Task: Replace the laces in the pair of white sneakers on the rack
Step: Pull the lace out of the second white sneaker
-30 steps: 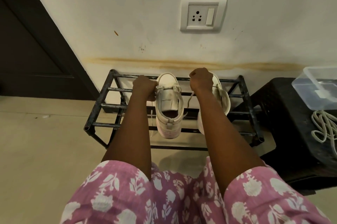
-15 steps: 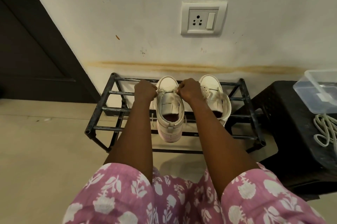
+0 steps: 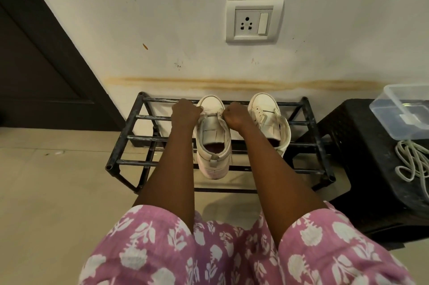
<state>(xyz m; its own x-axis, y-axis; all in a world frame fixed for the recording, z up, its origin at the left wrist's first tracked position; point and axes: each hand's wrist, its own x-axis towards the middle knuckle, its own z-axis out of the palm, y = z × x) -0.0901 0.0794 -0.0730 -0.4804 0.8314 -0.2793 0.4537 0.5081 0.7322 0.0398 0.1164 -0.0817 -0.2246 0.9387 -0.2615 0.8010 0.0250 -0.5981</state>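
A white leather sneaker (image 3: 213,138) sits on the black metal bar rack (image 3: 141,139), its twin (image 3: 267,117) just beside. Left hand (image 3: 185,113) and right hand (image 3: 234,115) flank it, fingers curled, apparently pinching its white lace (image 3: 209,113).

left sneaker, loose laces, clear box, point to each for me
left sneaker (image 3: 212,130): head view, on its tongue
loose laces (image 3: 414,156): head view, on the tangled bundle
clear box (image 3: 394,120): head view, on its front wall
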